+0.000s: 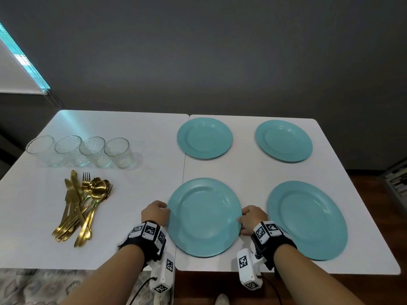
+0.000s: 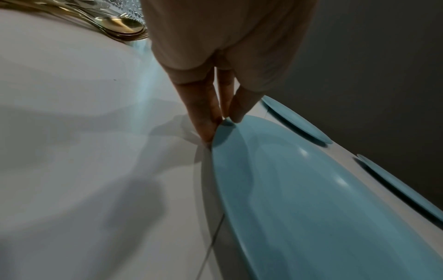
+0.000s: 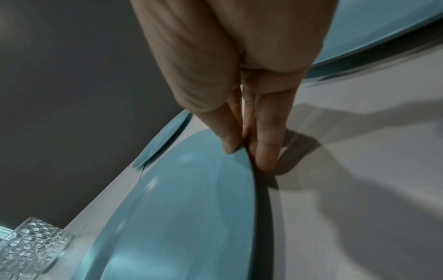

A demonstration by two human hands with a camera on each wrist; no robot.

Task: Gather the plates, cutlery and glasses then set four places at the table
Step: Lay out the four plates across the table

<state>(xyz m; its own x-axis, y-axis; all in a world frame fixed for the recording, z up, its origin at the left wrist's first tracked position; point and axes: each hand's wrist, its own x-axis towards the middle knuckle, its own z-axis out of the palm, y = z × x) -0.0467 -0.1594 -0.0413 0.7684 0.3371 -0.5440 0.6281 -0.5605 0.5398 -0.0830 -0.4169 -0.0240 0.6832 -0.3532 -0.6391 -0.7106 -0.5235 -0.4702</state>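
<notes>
A teal plate (image 1: 204, 216) sits near the front of the white table (image 1: 136, 194). My left hand (image 1: 155, 211) pinches its left rim (image 2: 224, 125), thumb on top and fingers beneath. My right hand (image 1: 251, 219) pinches the right rim (image 3: 242, 151) the same way. Three more teal plates lie flat: near right (image 1: 307, 220), far middle (image 1: 204, 138), far right (image 1: 283, 140). A row of clear textured glasses (image 1: 80, 150) stands at the far left. A pile of gold cutlery (image 1: 81, 205) lies in front of them.
The table is two white tops joined along a seam (image 1: 181, 190) just left of the held plate. A dark wall stands behind. A patterned rug (image 1: 33, 287) and wooden floor (image 1: 374, 194) show below and to the right.
</notes>
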